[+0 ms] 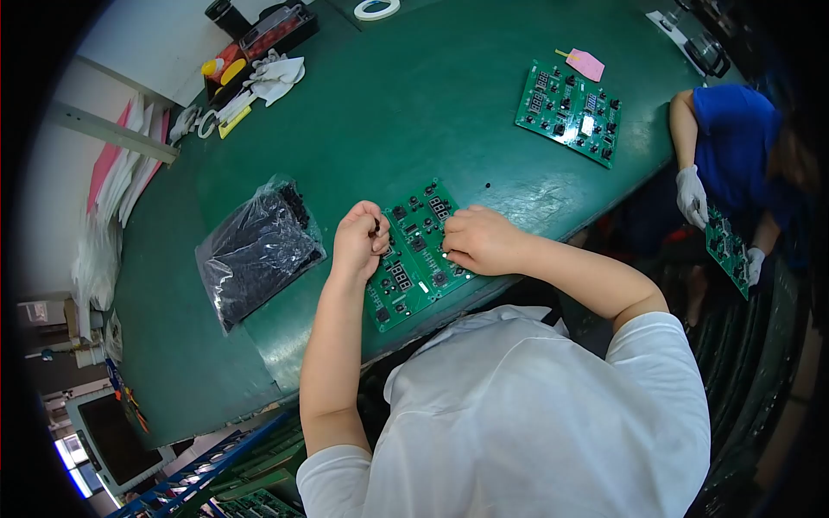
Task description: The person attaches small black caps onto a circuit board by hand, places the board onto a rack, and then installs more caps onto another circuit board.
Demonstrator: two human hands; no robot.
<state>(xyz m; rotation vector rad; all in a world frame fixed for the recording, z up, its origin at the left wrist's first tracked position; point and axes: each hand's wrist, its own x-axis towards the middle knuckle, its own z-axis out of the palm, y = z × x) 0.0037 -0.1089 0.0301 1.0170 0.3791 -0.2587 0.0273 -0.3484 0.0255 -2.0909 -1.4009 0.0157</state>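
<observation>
A green circuit board (420, 298) with digit displays and several small black parts lies on the table in front of me. My left hand (356, 242) is closed at the board's left edge, with a small black piece (376, 226) showing between its curled fingers. Over the right side of the board, my right hand (485, 242) is pinched with its fingertips down at the surface. Whatever is between those fingertips is hidden. Left of my left hand sits a clear plastic bag of small black pieces (259, 250).
More circuit boards (566, 116) lie at the far right beside a pink tag (585, 65). A co-worker in blue (734, 129) with white gloves holds another board (727, 250). Gloves (276, 78) and tools are at the back left, and a tape roll (376, 9) lies at the back.
</observation>
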